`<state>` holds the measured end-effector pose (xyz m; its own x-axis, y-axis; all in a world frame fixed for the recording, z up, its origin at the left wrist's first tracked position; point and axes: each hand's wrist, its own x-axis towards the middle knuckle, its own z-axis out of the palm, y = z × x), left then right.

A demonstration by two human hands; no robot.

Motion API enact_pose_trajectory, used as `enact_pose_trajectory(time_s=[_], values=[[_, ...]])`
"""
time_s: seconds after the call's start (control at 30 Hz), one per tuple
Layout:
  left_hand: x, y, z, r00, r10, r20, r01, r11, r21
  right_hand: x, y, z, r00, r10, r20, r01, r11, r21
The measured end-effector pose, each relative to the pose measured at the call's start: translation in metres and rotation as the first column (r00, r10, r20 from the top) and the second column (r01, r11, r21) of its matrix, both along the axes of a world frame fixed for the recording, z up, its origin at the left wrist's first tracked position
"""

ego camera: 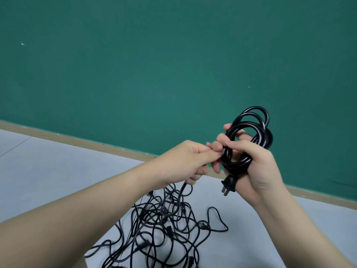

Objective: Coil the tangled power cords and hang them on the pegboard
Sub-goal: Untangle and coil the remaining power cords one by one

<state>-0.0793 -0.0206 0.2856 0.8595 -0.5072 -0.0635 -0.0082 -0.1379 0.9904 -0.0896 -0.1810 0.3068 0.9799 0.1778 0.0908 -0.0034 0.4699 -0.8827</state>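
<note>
My right hand (257, 167) grips a coil of black power cord (251, 132), held up in front of the green wall. Its loops stick out above my fingers and its plug (229, 185) hangs below my palm. My left hand (185, 161) pinches the same cord just left of the coil, and the free end (179, 198) drops from that hand toward the floor. Below my arms, a tangled heap of black power cords (158, 235) with several plugs lies spread on the pale floor. No pegboard is in view.
A dark green wall (154, 64) fills the upper frame, with a tan baseboard (77, 141) running along its foot. Pale grey floor (58, 171) stretches to the left and right of the cord heap.
</note>
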Motion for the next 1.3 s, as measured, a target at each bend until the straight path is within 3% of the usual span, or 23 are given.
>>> enact_pose_trajectory(time_s=[0.13,0.27,0.37,0.43,0.57,0.67,0.77,0.8,0.9,1.03,1.1,1.2,1.3], values=[[-0.001,0.001,-0.001,0.999,-0.031,0.029,0.026,0.985,0.168,0.005,-0.005,0.009,0.993,-0.110,-0.052,0.117,0.980,0.163],[0.000,0.011,0.000,0.995,-0.067,0.070,0.033,0.912,0.409,0.018,-0.027,0.015,0.955,-0.282,-0.093,0.296,0.932,0.212],[0.000,0.022,0.010,0.984,-0.074,0.164,0.011,0.936,0.353,0.024,-0.043,0.018,0.892,-0.439,-0.105,0.451,0.876,0.170],[-0.002,0.028,0.020,0.962,-0.058,0.267,-0.022,0.958,0.284,0.025,-0.046,0.016,0.882,-0.460,-0.105,0.469,0.877,0.104],[-0.005,0.036,0.032,0.870,0.067,0.489,-0.170,0.971,0.170,0.015,-0.030,0.009,0.934,-0.348,-0.077,0.336,0.933,-0.132],[-0.001,0.038,0.035,0.817,0.176,0.550,-0.267,0.960,0.090,0.006,-0.020,0.007,0.986,-0.153,-0.070,0.133,0.964,-0.232],[-0.002,0.032,0.035,0.800,0.172,0.575,-0.253,0.965,0.062,0.001,-0.013,0.000,0.999,-0.033,-0.041,0.010,0.881,-0.472],[-0.003,0.030,0.035,0.801,0.161,0.577,-0.238,0.969,0.061,-0.001,-0.011,-0.002,0.997,0.029,-0.076,-0.062,0.871,-0.487],[-0.003,0.029,0.036,0.837,0.138,0.529,-0.180,0.983,0.028,-0.009,-0.004,-0.002,0.934,0.254,-0.251,-0.328,0.886,-0.328],[-0.002,0.032,0.034,0.888,0.108,0.447,-0.115,0.993,-0.010,-0.021,-0.001,-0.005,0.869,0.403,-0.286,-0.492,0.766,-0.414],[-0.003,0.032,0.033,0.906,0.116,0.408,-0.128,0.992,0.003,-0.023,0.002,-0.007,0.861,0.410,-0.303,-0.504,0.772,-0.387],[-0.002,0.035,0.035,0.910,0.179,0.375,-0.190,0.982,-0.006,-0.021,0.000,-0.006,0.838,0.469,-0.278,-0.520,0.842,-0.146],[0.000,0.037,0.032,0.939,0.204,0.277,-0.186,0.978,-0.090,-0.016,-0.005,0.002,0.779,0.612,-0.141,-0.592,0.790,0.158]])
